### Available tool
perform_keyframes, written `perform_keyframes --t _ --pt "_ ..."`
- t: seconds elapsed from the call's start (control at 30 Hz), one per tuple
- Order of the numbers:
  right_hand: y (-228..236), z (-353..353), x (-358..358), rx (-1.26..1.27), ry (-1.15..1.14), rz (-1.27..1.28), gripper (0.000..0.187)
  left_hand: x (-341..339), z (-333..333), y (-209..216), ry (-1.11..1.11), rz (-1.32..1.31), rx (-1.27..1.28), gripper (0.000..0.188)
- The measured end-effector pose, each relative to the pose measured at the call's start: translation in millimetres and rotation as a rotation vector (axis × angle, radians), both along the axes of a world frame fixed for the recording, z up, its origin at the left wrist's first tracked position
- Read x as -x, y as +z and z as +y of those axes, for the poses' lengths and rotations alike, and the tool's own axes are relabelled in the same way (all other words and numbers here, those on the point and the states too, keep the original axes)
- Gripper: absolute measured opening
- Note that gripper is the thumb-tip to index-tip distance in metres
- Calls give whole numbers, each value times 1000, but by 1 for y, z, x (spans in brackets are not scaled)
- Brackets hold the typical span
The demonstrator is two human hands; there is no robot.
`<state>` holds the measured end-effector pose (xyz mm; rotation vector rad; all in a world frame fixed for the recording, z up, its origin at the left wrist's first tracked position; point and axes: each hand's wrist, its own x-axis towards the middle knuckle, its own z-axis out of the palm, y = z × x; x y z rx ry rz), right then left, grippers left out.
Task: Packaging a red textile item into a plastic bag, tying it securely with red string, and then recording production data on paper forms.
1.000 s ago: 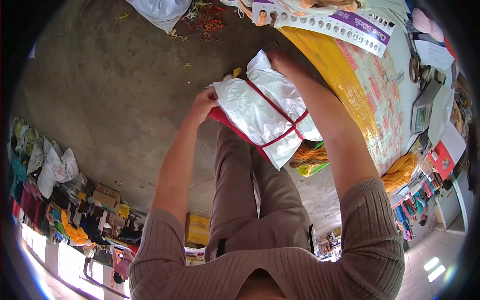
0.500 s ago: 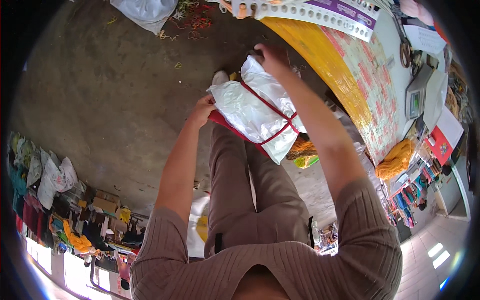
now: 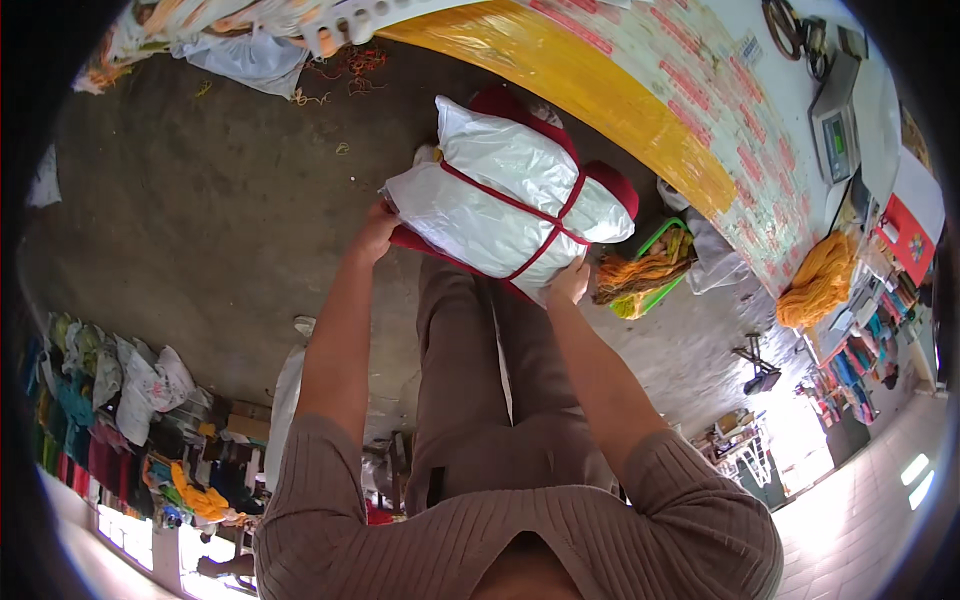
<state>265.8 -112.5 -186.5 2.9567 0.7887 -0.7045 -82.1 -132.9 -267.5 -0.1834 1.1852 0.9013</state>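
Note:
A white plastic-covered bundle (image 3: pixel 500 190) is held up in front of my legs. Dark red bands cross over its top, and dark red material (image 3: pixel 610 185) sticks out at its far and right sides. My left hand (image 3: pixel 375 232) grips its left end, fingers partly hidden behind the plastic. At the near right corner my right hand (image 3: pixel 570 282) is closed on the bundle's edge, with some fingers out of sight beneath it.
To the right stands a green basket (image 3: pixel 665 270) with orange and yellow yarn. A table with a yellow edge (image 3: pixel 560 60) curves along the far right, carrying a scale (image 3: pixel 835 130) and an orange yarn hank (image 3: pixel 818 280). A white bag (image 3: pixel 245 65) lies on the floor at the far left.
My right hand has gone from the bundle's far side to its near right corner. The bundle has turned a little, and more red material shows. The view has shifted rightward.

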Motion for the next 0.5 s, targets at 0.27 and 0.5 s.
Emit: perform_keyframes --t 0.27,0.5 --pt "-48 -9 -63 -139 242 135 42 3 9 29 -218 15 90 40" --pt "-74 -14 -77 -172 130 445 40 5 19 47 -243 79 47 47"
